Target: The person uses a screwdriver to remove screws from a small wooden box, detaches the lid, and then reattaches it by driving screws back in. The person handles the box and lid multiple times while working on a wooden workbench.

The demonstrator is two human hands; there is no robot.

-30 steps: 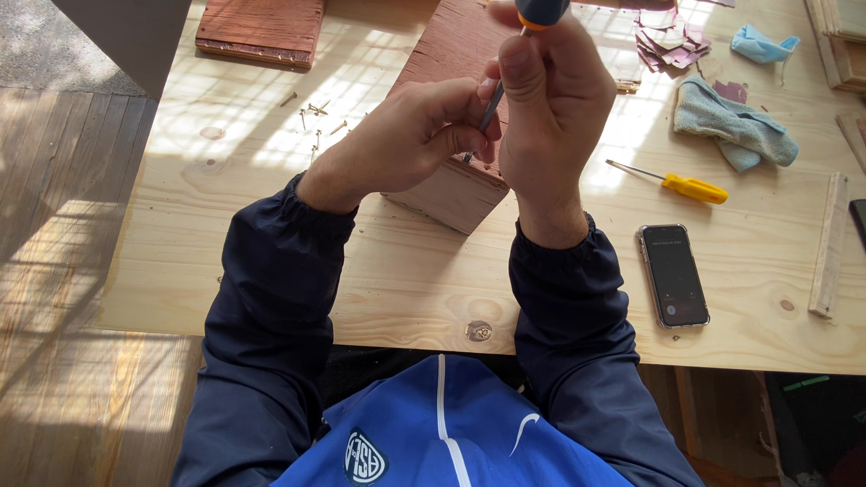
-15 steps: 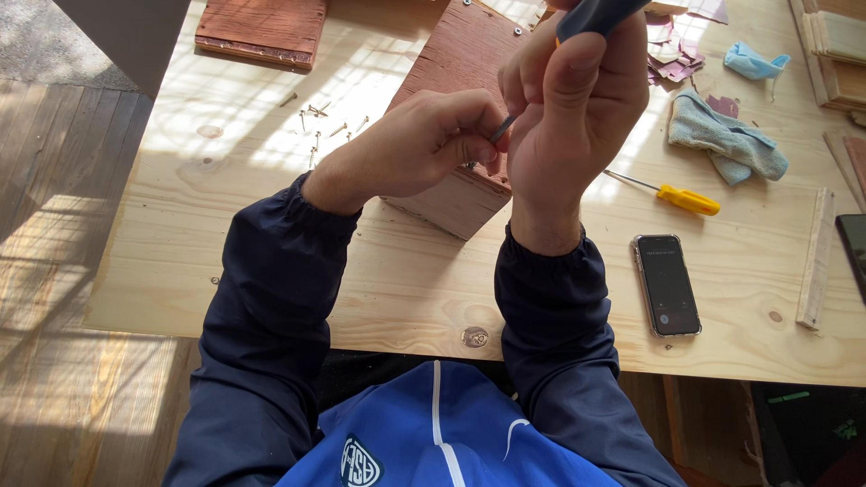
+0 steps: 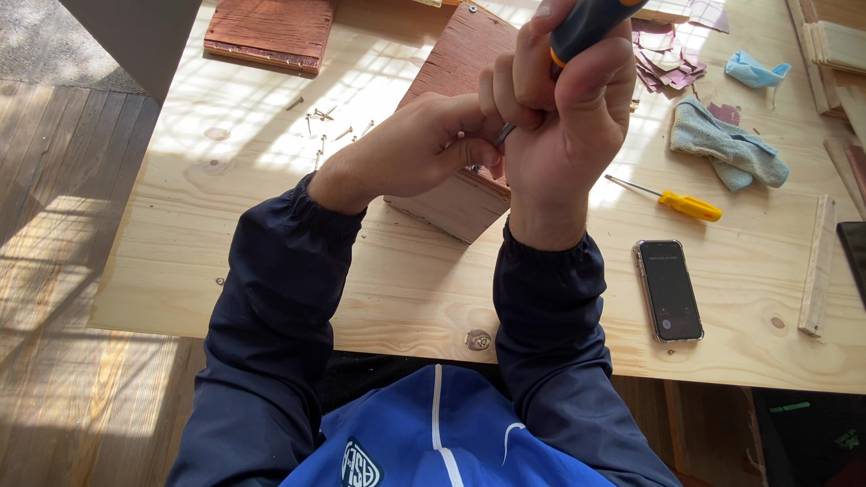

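My right hand (image 3: 564, 117) grips the dark handle of a screwdriver (image 3: 586, 25) with an orange band, held nearly upright above a reddish-brown wooden box (image 3: 451, 63). Its metal shaft (image 3: 502, 136) runs down between my fingers. My left hand (image 3: 419, 149) pinches the shaft near its tip, right over the box's near edge. The tip and whatever it touches are hidden by my fingers. The box stands on a pale plywood table (image 3: 271, 234).
Loose screws (image 3: 329, 126) lie left of the box. A reddish board (image 3: 271, 32) is at the far left. A yellow-handled screwdriver (image 3: 672, 200), a phone (image 3: 669, 289), a grey cloth (image 3: 726, 144), a blue cloth (image 3: 756, 68), sandpaper scraps (image 3: 667, 54) and wooden strips (image 3: 819, 261) lie on the right.
The view has shifted a little, so the hands sit lower in frame. The right hand has turned slightly on the handle; the left hand still holds the shaft at the box.
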